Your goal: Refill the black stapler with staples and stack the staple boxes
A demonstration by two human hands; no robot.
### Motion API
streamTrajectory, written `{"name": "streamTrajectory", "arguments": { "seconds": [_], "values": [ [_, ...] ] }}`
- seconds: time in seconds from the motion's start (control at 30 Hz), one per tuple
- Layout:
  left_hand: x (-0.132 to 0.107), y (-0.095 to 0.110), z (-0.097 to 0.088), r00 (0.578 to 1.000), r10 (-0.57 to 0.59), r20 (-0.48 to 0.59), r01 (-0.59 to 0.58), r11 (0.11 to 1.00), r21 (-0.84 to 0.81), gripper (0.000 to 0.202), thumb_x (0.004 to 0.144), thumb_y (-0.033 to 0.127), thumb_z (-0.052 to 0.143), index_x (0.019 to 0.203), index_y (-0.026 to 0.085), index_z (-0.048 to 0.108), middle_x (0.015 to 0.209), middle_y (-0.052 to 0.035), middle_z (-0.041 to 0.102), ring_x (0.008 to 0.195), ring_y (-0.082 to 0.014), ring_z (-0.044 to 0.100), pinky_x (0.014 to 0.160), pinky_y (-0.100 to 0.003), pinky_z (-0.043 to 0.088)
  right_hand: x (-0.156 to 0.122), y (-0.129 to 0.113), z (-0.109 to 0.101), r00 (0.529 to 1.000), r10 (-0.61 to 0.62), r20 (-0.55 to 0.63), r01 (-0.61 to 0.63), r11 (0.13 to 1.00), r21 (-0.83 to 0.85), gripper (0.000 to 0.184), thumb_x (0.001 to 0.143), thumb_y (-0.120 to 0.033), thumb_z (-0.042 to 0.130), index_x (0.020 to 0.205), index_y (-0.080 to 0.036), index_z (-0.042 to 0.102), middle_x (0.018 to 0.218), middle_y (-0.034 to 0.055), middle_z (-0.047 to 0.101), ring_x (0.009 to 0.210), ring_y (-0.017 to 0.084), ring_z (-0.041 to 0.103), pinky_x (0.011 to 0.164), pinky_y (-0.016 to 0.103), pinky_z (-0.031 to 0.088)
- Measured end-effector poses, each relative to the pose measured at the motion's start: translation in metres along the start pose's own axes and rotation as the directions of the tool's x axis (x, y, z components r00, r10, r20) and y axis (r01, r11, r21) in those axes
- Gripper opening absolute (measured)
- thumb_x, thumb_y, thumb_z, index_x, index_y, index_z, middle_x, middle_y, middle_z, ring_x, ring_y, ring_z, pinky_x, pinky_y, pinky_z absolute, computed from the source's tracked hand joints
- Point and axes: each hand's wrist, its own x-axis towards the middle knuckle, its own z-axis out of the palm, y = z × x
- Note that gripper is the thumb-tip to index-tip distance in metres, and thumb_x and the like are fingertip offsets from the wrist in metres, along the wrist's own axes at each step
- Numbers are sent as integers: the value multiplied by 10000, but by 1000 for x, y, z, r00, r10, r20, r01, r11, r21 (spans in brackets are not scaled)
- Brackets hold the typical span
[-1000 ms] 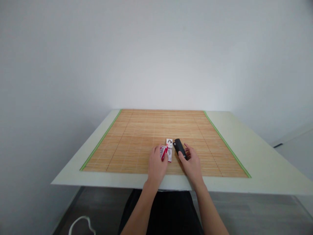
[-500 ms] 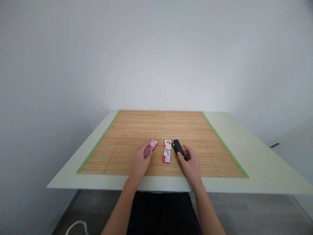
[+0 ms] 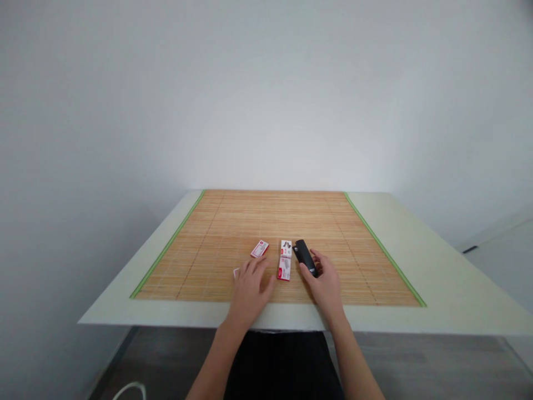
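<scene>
My left hand [image 3: 250, 286] lies flat and open on the bamboo mat [image 3: 233, 222], fingers stretched toward a small red-and-white box [image 3: 259, 249] just beyond them. A second red-and-white box [image 3: 285, 268] lies right of those fingers, with a smaller white box [image 3: 286, 246] touching its far end. My right hand [image 3: 325, 280] curls around the near end of a black stapler [image 3: 305, 255], thumb on its left side. A small white edge [image 3: 236, 271] shows beside my left little finger.
The mat has green side borders and covers most of a pale table [image 3: 437, 266] that stands against a white wall. Below the table's near edge are my dark lap and a white cord [image 3: 129, 389] on the floor.
My left hand carried a red-and-white box to the left, set it down on the mat and let go, then drew back flat. My right hand stayed on the stapler.
</scene>
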Motion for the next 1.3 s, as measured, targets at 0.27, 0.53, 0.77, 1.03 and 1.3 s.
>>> {"name": "streamTrajectory", "arguments": {
  "seconds": [0.27, 0.53, 0.77, 1.03, 1.3],
  "values": [
    [31, 41, 42, 1000, -22, 14, 22, 1000, -9, 326, 980, 296, 577, 1303, 265, 611, 1279, -97, 604, 1225, -294, 543, 1063, -463, 432, 1, -3, 0, 1000, -7, 4, 7, 1000, -7, 460, 889, -431, 676, 1307, -242, 648, 1075, 78, 679, 930, 261, 646, 854, 425, 542],
    [44, 34, 44, 998, -56, -11, 56, 994, 89, 493, 940, 271, 615, 1420, 251, 509, 1334, -118, 546, 1259, -313, 514, 1060, -464, 418, -1, -2, 4, 1000, -4, -21, 4, 1000, 6, 402, 897, -406, 651, 1265, -245, 649, 1084, 79, 692, 984, 272, 647, 905, 435, 526],
    [3, 35, 28, 992, 24, 124, -28, 999, 24, 414, 868, 133, 578, 1265, 250, 584, 1216, -70, 637, 1174, -283, 550, 1052, -451, 425, 4, 1, 1, 998, -22, 55, 22, 1000, 3, 363, 865, -348, 649, 1200, -208, 656, 1113, 90, 709, 1009, 261, 642, 922, 415, 509],
    [-24, 43, 19, 999, -44, -14, 45, 997, 69, 506, 931, 234, 549, 1437, 239, 536, 1495, -88, 544, 1347, -332, 467, 1147, -538, 332, 44, -10, -14, 852, -173, 495, 166, 984, 58, 397, 803, -178, 679, 1195, -240, 690, 1162, 54, 719, 1081, 240, 640, 985, 400, 473],
    [-25, 41, 26, 995, -84, -50, 90, 987, 131, 607, 914, 412, 648, 1495, 299, 515, 1525, -97, 521, 1348, -412, 439, 1106, -621, 322, 64, -31, 2, 725, -224, 652, 244, 968, 62, 322, 809, -192, 733, 1128, -231, 713, 1059, 25, 730, 961, 211, 654, 857, 329, 480]
  ]
}}
